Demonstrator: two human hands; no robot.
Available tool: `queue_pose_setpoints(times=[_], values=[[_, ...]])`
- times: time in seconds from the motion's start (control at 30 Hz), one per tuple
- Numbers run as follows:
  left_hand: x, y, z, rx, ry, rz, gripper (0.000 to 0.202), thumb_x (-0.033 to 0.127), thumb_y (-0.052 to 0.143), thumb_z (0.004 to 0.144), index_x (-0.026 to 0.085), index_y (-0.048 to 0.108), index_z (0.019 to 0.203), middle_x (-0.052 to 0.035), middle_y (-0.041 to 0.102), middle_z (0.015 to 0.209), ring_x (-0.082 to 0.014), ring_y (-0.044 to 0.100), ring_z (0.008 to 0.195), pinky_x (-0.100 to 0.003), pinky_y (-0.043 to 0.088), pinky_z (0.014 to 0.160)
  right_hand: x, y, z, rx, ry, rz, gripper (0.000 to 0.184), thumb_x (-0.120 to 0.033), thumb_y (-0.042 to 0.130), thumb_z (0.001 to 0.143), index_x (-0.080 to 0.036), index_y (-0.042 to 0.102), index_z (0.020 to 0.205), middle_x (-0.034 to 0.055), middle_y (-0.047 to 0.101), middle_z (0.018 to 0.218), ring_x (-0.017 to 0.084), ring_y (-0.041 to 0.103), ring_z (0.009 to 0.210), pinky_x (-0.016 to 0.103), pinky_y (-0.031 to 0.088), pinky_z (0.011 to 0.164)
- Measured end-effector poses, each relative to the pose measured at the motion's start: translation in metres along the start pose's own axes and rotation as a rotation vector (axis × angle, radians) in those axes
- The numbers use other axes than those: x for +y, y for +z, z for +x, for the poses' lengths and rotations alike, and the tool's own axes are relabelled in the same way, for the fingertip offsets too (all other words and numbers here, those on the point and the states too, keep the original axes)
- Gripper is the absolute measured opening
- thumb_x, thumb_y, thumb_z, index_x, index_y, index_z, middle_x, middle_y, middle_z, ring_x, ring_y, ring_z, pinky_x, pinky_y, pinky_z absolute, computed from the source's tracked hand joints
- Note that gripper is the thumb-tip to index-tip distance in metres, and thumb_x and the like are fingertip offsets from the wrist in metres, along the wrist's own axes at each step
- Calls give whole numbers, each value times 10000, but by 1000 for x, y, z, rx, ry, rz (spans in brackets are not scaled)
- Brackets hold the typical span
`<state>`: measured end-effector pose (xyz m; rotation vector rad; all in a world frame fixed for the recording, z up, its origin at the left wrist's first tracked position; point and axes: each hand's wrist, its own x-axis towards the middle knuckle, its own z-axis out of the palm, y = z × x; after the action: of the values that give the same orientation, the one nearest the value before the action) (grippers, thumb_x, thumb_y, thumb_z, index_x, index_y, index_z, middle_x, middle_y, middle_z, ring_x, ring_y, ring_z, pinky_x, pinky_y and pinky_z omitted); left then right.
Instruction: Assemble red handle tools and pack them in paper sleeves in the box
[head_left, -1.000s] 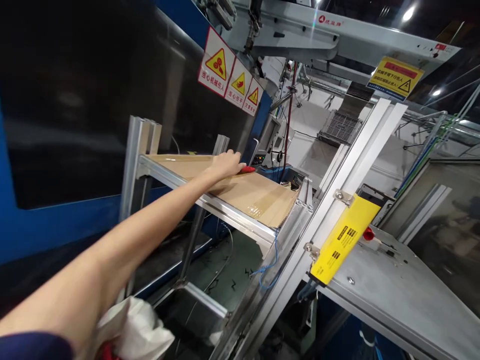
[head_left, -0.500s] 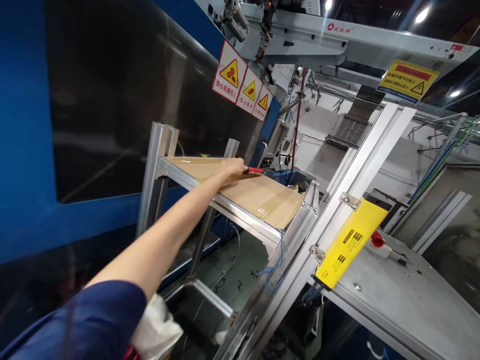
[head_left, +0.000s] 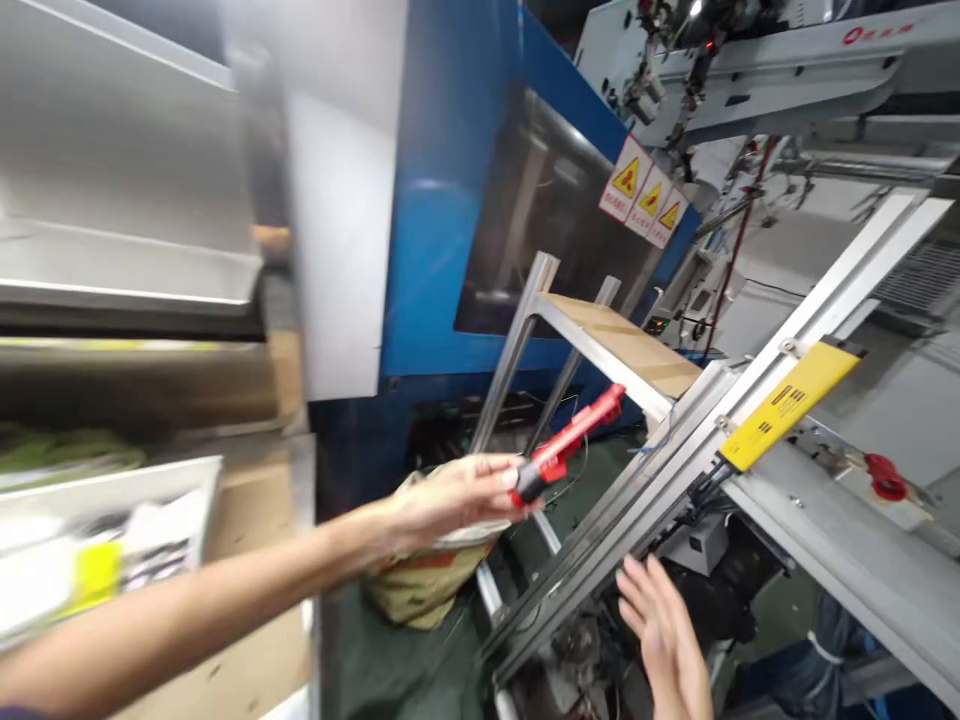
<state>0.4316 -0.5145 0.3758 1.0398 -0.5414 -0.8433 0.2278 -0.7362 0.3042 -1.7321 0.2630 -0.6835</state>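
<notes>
My left hand is closed around the black end of a red and black hand tool, held out in the air below the cardboard-covered shelf on the aluminium frame. My right hand is low at the bottom right, fingers stretched out and apart, holding nothing, close to the slanted aluminium rail.
A blue machine with a dark window and warning signs stands behind. A yellow labelled bar lies on the slanted rail. A sack sits on the floor. A white tray and cardboard are at left.
My left hand has pulled back from the cardboard shelf with the red tool in it. The view swung left and down, and my right hand came into view.
</notes>
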Motion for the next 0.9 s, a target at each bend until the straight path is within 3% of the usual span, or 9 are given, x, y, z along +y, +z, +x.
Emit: queue_pose_setpoints(times=[0.07, 0.13, 0.2, 0.27, 0.37, 0.5, 0.57, 0.7, 0.9], values=[[-55, 22, -54, 81, -33, -10, 609, 599, 857, 667, 168, 699, 1068, -45, 741, 1032, -193, 707, 943, -311, 513, 932, -7, 24, 4, -45, 42, 289, 830, -716, 622, 850, -242, 444, 1508, 185, 575, 1451, 325, 585, 1310, 510, 472, 1064], [-103, 44, -101, 178, -12, 86, 614, 639, 793, 717, 168, 691, 1099, -53, 733, 1020, -197, 685, 917, -319, 517, 896, -12, 47, -5, -103, 158, 461, 790, -722, 601, 863, -256, 459, 1484, 163, 588, 1442, 299, 607, 1287, 490, 470, 1066], [-140, 65, -142, 322, 9, 225, 590, 606, 763, 755, 179, 672, 1152, -63, 718, 1054, -207, 664, 909, -323, 522, 858, -14, 64, -27, -147, 291, 570, 697, -706, 598, 875, -289, 505, 1426, 112, 647, 1370, 273, 655, 1221, 475, 489, 1047], [-163, 85, -176, 484, -1, 355, 580, 531, 782, 748, 195, 650, 1202, -68, 700, 1087, -230, 650, 950, -343, 524, 876, -14, 75, -54, -156, 402, 657, 596, -661, 652, 861, -303, 576, 1331, 50, 714, 1220, 249, 711, 1107, 462, 519, 1011], [-175, 108, -218, 609, -28, 483, 710, 493, 824, 701, 201, 600, 1309, -79, 682, 1112, -263, 624, 1039, -389, 494, 976, -15, 86, -91, -186, 517, 764, 465, -587, 741, 822, -280, 670, 1164, -13, 730, 1001, 217, 746, 967, 441, 557, 964], [-174, 119, -258, 412, -65, 242, 892, 690, 802, 650, 200, 572, 1359, -108, 653, 1250, -281, 596, 1132, -397, 462, 1007, -26, 98, -122, -347, 595, 842, 394, -553, 775, 807, -249, 719, 1051, -18, 715, 921, 191, 745, 890, 435, 573, 959], [-175, 118, -273, 318, -109, 8, 854, 776, 724, 681, 185, 625, 1289, -107, 674, 1219, -258, 611, 1093, -363, 470, 952, -34, 106, -132, -447, 623, 868, 383, -541, 801, 786, -248, 728, 1022, -22, 711, 898, 169, 739, 815, 430, 577, 962], [-181, 111, -296, 282, -175, -308, 743, 775, 623, 788, 150, 688, 1185, -120, 723, 1131, -208, 654, 968, -318, 473, 874, -48, 130, -148, -619, 645, 898, 376, -538, 831, 752, -256, 738, 982, -27, 709, 873, 149, 729, 732, 425, 576, 973], [-170, 86, -323, 324, 9, -364, 634, 696, 707, 778, 166, 709, 1128, -102, 761, 1087, -214, 695, 947, -318, 506, 873, -59, 191, -165, -754, 601, 888, 372, -550, 797, 787, -249, 726, 995, 0, 720, 896, 211, 749, 878, 489, 526, 1037]])
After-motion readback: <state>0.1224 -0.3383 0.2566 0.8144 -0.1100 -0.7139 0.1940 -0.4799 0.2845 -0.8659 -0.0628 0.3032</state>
